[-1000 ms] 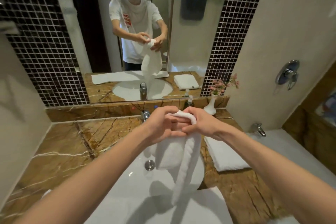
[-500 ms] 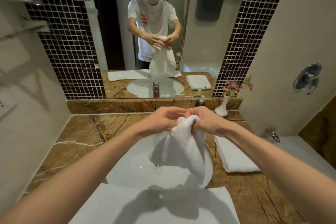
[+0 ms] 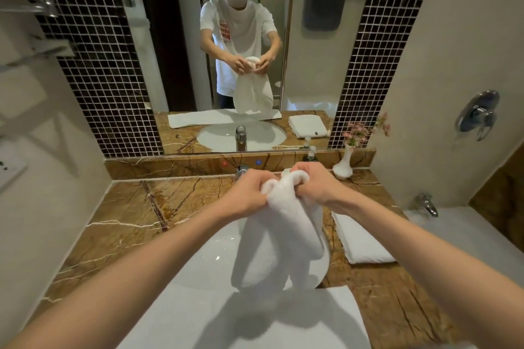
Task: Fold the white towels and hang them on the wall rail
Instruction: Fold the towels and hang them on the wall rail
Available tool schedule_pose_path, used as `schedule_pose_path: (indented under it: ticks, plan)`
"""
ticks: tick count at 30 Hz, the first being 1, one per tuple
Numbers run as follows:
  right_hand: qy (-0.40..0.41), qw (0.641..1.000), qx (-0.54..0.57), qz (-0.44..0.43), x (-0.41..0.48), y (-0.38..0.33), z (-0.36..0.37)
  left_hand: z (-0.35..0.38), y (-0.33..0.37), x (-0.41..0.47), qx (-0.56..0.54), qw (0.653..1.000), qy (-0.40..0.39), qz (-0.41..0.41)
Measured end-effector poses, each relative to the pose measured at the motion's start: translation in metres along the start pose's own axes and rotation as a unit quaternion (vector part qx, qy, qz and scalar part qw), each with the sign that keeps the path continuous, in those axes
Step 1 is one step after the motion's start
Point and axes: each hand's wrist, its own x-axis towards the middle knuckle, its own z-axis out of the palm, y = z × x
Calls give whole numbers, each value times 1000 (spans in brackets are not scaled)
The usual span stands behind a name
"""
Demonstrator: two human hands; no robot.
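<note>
A: What is changed from a moment ago?

B: The towel [image 3: 279,232], seen a second ago as a long twisted strip, is now gathered at its top and doubled, so that two thick lobes hang down over the sink [image 3: 204,258]. The fold is judged to be only begun: the cloth is bunched, not squared.

A: And the hands?

B: Both are closed. The top of the towel is pinched in the left hand [image 3: 248,193], fingers curled tight around it. The same bunched top is gripped from the other side by the right hand [image 3: 313,187], the two hands nearly touching.

A: Where is the rest kept?

B: A folded towel [image 3: 358,241] is laid on the desk [image 3: 119,215] near its right edge, and a flat towel [image 3: 255,323] is spread along the near edge. No rail is seen directly; only in the mirror [image 3: 312,71] is a rack with cloth shown. Nothing is judged hung yet.
</note>
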Motion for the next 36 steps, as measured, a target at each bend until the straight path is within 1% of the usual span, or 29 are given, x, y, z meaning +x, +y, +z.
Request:
schedule_pose_path:
  ticks: [3,6,9,12,14,19,24,25,27,29,30,32,36]
  plan:
    - [27,999,-40,-2,0,9,-23,-17,-7,0,98,993,55,-38]
    - [15,996,-86,-17,-2,17,-44,-40,-10,-4,130,987,68,-60]
    - [-22,991,-127,-33,-2,20,-51,-56,-11,-9,143,986,38,-78]
    - [-99,979,-174,-38,-3,17,-53,-63,-13,-16,155,980,-17,-120]
    - [-127,968,-215,-28,-2,18,-51,-66,-16,-22,159,976,-39,-141]
    - [-96,946,-309,31,-2,35,-32,-78,-31,-35,176,971,-52,-150]
    - [-69,925,-367,65,-11,39,-7,-85,-47,-48,218,959,-139,-120]
    - [-65,921,-379,69,-13,41,-3,-88,-53,-50,242,951,-160,-108]
    - [-56,918,-385,77,-19,46,2,-93,-62,-57,306,925,-207,-93]
    - [-44,917,-386,86,-26,49,5,-97,-70,-63,335,904,-247,-97]
    - [-38,917,-388,89,-29,50,6,-98,-73,-66,329,903,-255,-104]
    - [-21,918,-384,95,-34,51,9,-100,-82,-70,299,914,-250,-111]
    - [13,932,-352,87,-38,63,16,-96,-100,-78,253,941,-200,-107]
